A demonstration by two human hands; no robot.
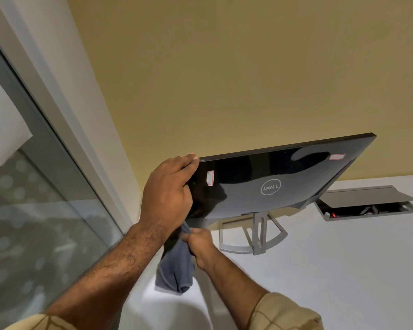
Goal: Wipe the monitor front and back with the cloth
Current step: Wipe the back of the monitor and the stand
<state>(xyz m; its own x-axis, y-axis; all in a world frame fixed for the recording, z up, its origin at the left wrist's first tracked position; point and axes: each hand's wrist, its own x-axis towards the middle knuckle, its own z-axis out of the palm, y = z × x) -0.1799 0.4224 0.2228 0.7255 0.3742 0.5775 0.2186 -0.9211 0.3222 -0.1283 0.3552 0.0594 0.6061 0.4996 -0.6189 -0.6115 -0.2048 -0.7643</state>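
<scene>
**Monitor steadied by its corner, cloth gathered below**

Nearest the camera are two beige checked sleeves (pixel 286 313), with bare forearms reaching up and away from them. The right hand (pixel 198 245) sits lower and closer, its fingers curled tight round the top of a blue-grey cloth (pixel 175 267); the rest of the cloth hangs loose beneath the fist, so it looks bunched for a fresh grip rather than pressed to any surface just now.

Just above and beyond it, the left hand (pixel 168 189) clasps the near upper corner of the monitor (pixel 272 182), fingertips hooked over the top edge. That hold likely keeps the panel from tilting or swivelling while the back gets rubbed.

The monitor's glossy black back faces the camera, logo and two small stickers showing, so the rear is the side within reach. Its grey stand (pixel 258 239) rests on the white worktop (pixel 343 270) to the right of the right hand. Farther right, an open cable hatch (pixel 365 206) is set in the worktop.
</scene>
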